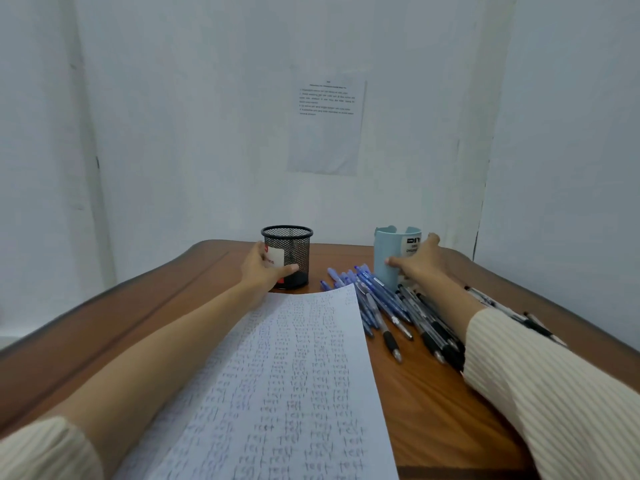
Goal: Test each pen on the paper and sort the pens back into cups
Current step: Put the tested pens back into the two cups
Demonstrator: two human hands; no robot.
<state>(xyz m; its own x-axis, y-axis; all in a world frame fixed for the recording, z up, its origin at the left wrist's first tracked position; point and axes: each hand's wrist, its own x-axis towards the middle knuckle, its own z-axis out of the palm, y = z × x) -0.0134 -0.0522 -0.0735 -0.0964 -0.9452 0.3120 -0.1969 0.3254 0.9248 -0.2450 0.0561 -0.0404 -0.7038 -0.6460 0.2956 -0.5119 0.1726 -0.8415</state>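
A black mesh cup (292, 249) with a white and red label stands upright at the far middle of the table; my left hand (264, 271) grips its left side, thumb across the front. A light blue cup (388, 258) with a white label stands to its right; my right hand (417, 259) wraps around its right side. A heap of blue and black pens (384, 306) lies on the table between the blue cup and the paper. The white paper (294, 382), covered with rows of small handwritten test marks, lies in front of me.
The brown wooden table (433, 410) has a curved edge on the left and butts against a white wall. A printed sheet (325, 126) is stuck to the wall above the cups. More black pens (519, 315) lie beyond my right forearm.
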